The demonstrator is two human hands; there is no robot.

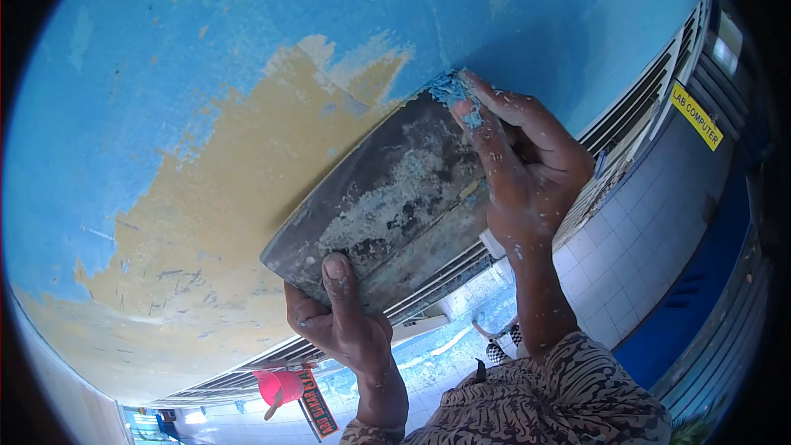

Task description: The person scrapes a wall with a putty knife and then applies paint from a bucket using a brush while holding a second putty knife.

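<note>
A wide dark scraper blade (395, 189), smeared with grey residue, lies slantwise with its upper long edge against a painted wall (189, 74). My left hand (350, 313) grips its lower left end, thumb on the near face and fingers behind. At the upper right corner, my right hand (527, 148) pinches the blade, with blue paint shavings (449, 89) gathered at its fingertips. Blue paint covers the upper wall, while a tan patch (214, 198) with ragged edges shows left of the blade. Paint flecks dot my right hand and forearm.
Below the wall are a pink bucket (278, 386) and a dark sign with red letters (320, 404). White tiles (651, 231) and a yellow "LAB COMPUTER" sign (697, 115) are at the right. A slatted grille runs along the wall's lower edge.
</note>
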